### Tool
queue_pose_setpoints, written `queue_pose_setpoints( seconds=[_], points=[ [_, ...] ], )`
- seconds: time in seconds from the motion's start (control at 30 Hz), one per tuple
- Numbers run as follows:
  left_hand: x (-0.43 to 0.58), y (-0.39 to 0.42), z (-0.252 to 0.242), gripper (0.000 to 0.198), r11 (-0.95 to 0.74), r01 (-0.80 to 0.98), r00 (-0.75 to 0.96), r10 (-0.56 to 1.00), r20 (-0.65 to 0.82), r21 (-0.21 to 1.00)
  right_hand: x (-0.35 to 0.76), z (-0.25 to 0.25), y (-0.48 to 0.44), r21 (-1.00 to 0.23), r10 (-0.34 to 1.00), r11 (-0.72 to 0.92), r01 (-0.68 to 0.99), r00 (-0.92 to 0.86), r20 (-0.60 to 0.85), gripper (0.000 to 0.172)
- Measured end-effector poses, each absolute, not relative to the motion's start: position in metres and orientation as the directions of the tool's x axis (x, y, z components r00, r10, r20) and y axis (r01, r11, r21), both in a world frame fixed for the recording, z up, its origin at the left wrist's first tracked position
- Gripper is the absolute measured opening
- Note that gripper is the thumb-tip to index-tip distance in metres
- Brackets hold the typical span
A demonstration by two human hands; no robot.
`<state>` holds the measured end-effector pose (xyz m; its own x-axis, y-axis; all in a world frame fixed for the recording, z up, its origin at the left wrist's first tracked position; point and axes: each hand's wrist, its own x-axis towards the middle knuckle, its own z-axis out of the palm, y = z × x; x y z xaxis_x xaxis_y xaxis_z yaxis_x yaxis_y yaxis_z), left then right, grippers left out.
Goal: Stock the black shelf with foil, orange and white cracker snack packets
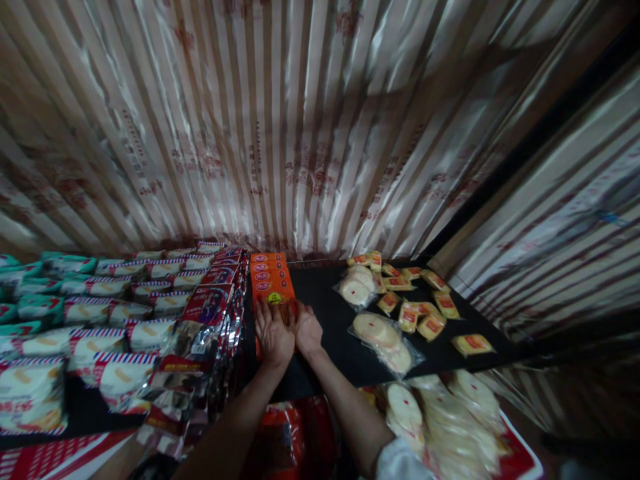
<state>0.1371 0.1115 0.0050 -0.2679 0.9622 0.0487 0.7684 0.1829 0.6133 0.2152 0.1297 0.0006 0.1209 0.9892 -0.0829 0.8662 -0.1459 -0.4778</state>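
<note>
In the head view a row of overlapping orange snack packets (270, 270) lies on a black tabletop (320, 277). My left hand (275, 338) lies over the front packet, its fingers pointing away from me along the left side. Beside it, my right hand (307, 330) holds that packet's right edge with bent fingers. The hands almost touch, and brown contents show through the packet's window between them. Much of the front packet is hidden under my left hand. Just left of it stand dark red foil snack packets (207, 303), stacked in a slanting row.
White striped bread packets (107, 333) and green packets (43, 307) fill the left. Bagged round flat cakes (383, 340) and small yellow packets (430, 327) lie right. Nearer me are more bagged cakes (450, 420) and an orange-red packet (280, 437). A striped plastic sheet (300, 120) hangs behind.
</note>
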Motion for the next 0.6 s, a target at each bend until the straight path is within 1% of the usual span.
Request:
queue_pose_setpoints(
  seconds=[0.07, 0.13, 0.23, 0.3, 0.37, 0.5, 0.6],
  points=[
    [0.137, 0.113, 0.001, 0.046, 0.111, 0.749, -0.214, 0.974, 0.079, 0.653, 0.216, 0.0, 0.128, -0.472, 0.989, -0.15, 0.869, 0.127, -0.08, 0.043],
    [0.136, 0.114, -0.002, 0.043, 0.085, 0.731, -0.192, 0.978, 0.085, 0.678, 0.217, -0.001, 0.128, -0.457, 0.989, -0.148, 0.877, 0.142, -0.049, 0.041],
    [0.134, 0.116, -0.008, 0.041, 0.081, 0.724, -0.184, 0.98, 0.079, 0.685, 0.218, -0.002, 0.132, -0.445, 0.99, -0.073, 0.893, 0.118, 0.076, 0.039],
    [0.133, 0.117, -0.012, 0.043, 0.079, 0.74, -0.17, 0.983, 0.071, 0.668, 0.219, -0.003, 0.138, -0.446, 0.986, 0.025, 0.895, 0.051, 0.158, 0.038],
    [0.132, 0.118, -0.015, 0.044, 0.072, 0.762, -0.154, 0.986, 0.072, 0.643, 0.22, -0.005, 0.144, -0.449, 0.985, 0.107, 0.887, -0.034, 0.168, 0.038],
    [0.132, 0.12, -0.019, 0.045, 0.073, 0.811, -0.148, 0.985, 0.083, 0.581, 0.22, -0.013, 0.155, -0.472, 0.989, 0.148, 0.869, -0.119, 0.09, 0.036],
    [0.131, 0.12, -0.02, 0.047, 0.062, 0.856, -0.136, 0.985, 0.107, 0.514, 0.22, -0.019, 0.158, -0.516, 0.985, 0.161, 0.841, -0.102, 0.141, 0.035]
  ],
)
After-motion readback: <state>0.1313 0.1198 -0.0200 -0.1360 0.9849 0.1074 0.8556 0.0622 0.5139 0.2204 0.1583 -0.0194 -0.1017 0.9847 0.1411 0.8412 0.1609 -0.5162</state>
